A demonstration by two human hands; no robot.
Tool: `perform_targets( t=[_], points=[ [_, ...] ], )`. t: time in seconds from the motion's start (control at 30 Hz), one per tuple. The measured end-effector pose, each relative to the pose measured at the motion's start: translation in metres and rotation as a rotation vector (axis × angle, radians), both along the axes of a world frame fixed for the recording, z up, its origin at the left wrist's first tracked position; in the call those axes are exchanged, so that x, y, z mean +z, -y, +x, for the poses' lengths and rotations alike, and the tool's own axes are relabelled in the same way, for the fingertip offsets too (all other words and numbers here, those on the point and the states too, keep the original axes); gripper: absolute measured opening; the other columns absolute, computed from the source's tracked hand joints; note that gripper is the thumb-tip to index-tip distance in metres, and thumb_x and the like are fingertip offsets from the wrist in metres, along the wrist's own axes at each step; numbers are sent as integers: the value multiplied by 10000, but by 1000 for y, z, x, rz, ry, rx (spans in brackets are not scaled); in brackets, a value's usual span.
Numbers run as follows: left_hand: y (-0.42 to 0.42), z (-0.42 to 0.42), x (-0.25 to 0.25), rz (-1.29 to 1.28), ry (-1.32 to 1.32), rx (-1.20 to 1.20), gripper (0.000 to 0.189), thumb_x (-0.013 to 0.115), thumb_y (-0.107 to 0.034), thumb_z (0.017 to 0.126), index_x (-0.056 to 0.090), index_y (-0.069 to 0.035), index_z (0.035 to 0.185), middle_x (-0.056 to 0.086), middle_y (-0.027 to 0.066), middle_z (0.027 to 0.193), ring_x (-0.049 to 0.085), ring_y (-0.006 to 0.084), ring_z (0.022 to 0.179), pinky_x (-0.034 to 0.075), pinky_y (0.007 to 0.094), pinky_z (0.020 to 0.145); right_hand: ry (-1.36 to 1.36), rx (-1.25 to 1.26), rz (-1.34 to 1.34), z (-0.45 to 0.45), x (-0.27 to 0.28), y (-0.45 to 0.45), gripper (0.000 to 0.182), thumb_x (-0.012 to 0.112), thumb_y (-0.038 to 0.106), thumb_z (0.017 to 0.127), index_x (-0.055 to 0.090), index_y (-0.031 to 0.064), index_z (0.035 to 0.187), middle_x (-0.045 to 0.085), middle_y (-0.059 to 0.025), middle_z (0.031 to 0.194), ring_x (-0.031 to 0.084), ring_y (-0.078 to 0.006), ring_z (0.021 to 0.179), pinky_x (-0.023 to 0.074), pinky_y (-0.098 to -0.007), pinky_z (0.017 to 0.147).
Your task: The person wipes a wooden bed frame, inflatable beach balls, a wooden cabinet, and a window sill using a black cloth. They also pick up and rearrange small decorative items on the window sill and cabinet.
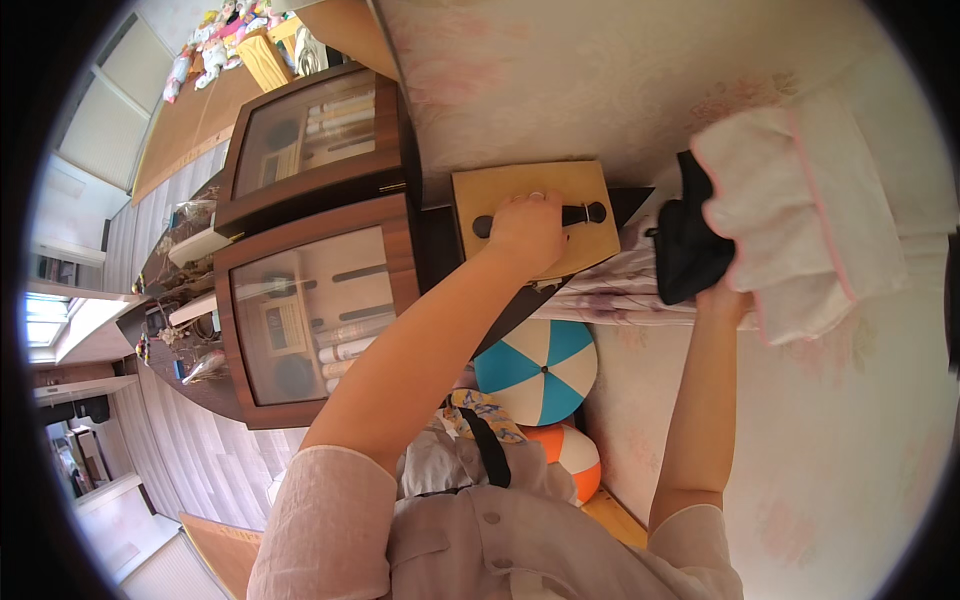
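My left hand (530, 231), with a ring on one finger, lies over the black strap handle (583, 214) of a tan case (525, 180). Its fingers curl around the handle's middle, which they hide. A metal clasp (547, 284) shows at the case's near edge. The case rests on a dark shelf top (439, 247) against the wall. Off to the right, my right hand (724, 301) grips a black cloth article (686, 247) from below. A white ruffled cloth (780, 217) with pink trim overlaps that article and partly hides my fingers.
Two brown wooden cases with glass fronts, one farther (315, 135) and one nearer (315, 315), stand left of the tan case. A blue-and-white ball (536, 371) and an orange-and-white ball (574, 457) are near my body. A patterned curtain (585, 304) hangs beyond the shelf's corner.
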State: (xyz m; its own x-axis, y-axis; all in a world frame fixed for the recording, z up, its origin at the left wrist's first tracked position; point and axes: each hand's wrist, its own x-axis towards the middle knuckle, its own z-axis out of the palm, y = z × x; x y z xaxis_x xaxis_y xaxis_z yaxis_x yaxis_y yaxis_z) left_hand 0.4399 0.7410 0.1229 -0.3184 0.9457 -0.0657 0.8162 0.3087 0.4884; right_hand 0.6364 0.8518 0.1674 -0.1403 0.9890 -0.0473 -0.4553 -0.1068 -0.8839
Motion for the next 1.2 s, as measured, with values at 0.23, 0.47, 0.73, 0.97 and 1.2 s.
perform_targets(
  t=[0.23,0.47,0.73,0.97,1.2],
  points=[
    [31,29,21,26,368,68,310,608,-207,704,543,-21,943,596,186,871,578,347,782,462,408,684,1121,-355,485,18,-81,-72,376,459,161,810,473,-45,1125,487,-161,1174,454,-263,1101,369,-345,911],
    [77,66,74,8,502,-70,278,617,-190,695,544,-51,924,601,135,720,600,294,684,477,370,591,1636,543,968,-25,-172,-66,585,571,251,746,351,148,1278,316,-133,1343,255,-268,1267,211,-539,987],
    [132,71,136,269,513,-229,244,660,-154,643,544,-66,838,561,39,641,558,205,546,440,301,469,1626,206,795,-31,-188,-77,548,565,248,735,381,120,1235,294,-141,1347,239,-283,1267,186,-569,980],
    [164,69,171,477,472,-203,178,618,-96,619,496,-47,740,479,44,612,523,187,511,427,313,432,1131,1036,1281,-107,-173,127,562,644,229,636,478,144,1167,330,-138,1322,259,-299,1253,185,-579,977],
    [178,77,178,601,326,-137,180,608,-54,599,524,-34,757,474,28,605,511,145,495,422,263,422,1166,824,1063,-169,-151,89,523,598,157,691,444,101,1187,347,-129,1305,291,-292,1232,215,-470,1018]
  ],
)
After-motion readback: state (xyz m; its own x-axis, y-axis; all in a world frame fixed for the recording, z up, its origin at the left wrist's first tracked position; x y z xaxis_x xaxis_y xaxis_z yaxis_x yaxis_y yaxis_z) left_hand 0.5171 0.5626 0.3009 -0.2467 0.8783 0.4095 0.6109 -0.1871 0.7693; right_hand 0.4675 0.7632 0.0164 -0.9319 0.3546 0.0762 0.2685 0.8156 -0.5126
